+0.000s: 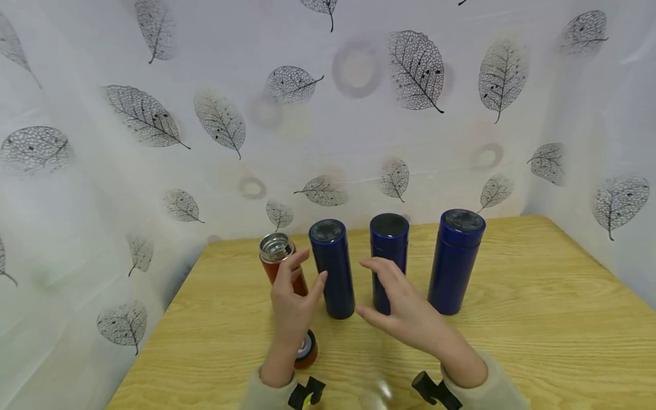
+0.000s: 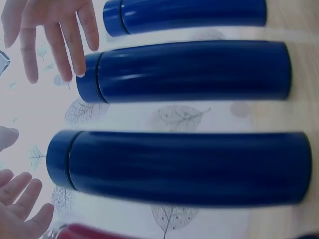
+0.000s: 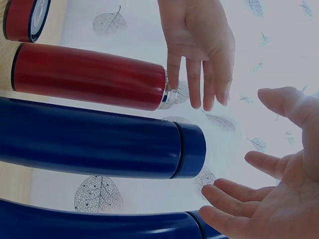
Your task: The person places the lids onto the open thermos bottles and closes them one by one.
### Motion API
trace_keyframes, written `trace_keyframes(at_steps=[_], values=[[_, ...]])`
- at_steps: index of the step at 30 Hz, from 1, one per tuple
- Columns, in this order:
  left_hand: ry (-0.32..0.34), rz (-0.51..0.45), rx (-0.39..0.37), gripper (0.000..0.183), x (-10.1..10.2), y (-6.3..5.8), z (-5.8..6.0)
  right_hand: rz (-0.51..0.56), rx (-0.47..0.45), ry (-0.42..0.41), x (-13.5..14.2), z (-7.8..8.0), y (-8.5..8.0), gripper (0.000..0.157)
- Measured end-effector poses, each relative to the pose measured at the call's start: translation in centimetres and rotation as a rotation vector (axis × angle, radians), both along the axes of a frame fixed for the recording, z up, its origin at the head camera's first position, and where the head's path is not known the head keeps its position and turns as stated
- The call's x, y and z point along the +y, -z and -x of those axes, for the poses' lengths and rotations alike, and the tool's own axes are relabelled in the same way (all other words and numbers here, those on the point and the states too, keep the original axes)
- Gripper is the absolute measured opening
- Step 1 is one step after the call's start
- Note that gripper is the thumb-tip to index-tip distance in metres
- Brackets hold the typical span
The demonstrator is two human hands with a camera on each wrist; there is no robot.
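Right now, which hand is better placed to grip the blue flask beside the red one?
Left hand, likely: in the head view it overlaps that blue flask, while the right hand overlaps the middle blue flask.

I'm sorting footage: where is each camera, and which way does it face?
Head: on the head, facing forward and down at blue flasks; left hand, right hand show.
Left wrist: on that wrist, facing blue flasks; both hands show.
Right wrist: on that wrist, facing red flask and blue flasks; both hands show.
Both wrist views share the backdrop.
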State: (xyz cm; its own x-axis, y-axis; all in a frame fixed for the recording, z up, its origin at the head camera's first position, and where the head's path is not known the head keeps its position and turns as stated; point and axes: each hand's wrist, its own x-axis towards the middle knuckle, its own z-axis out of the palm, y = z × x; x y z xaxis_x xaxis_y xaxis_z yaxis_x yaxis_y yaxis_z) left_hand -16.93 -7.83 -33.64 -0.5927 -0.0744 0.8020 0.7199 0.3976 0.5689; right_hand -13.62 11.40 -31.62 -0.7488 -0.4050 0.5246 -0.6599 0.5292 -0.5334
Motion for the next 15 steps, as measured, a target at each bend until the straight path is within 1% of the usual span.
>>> trace_keyframes(at_steps=[8,10,15], values=[[-0.028,0.023,0.018,0.049,-2.1,0.3,0.0,-0.017,-0.036,-0.001,-0.7,0.0,0.3,0.062],[-0.049,0.037,0.016,0.050,-2.8,0.5,0.0,-0.023,-0.045,-0.009,-1.0,0.1,0.5,0.061],[-0.125,0.068,-0.004,0.051,-4.3,0.8,-0.1,-0.026,-0.054,-0.026,-1.7,0.2,0.6,0.061]])
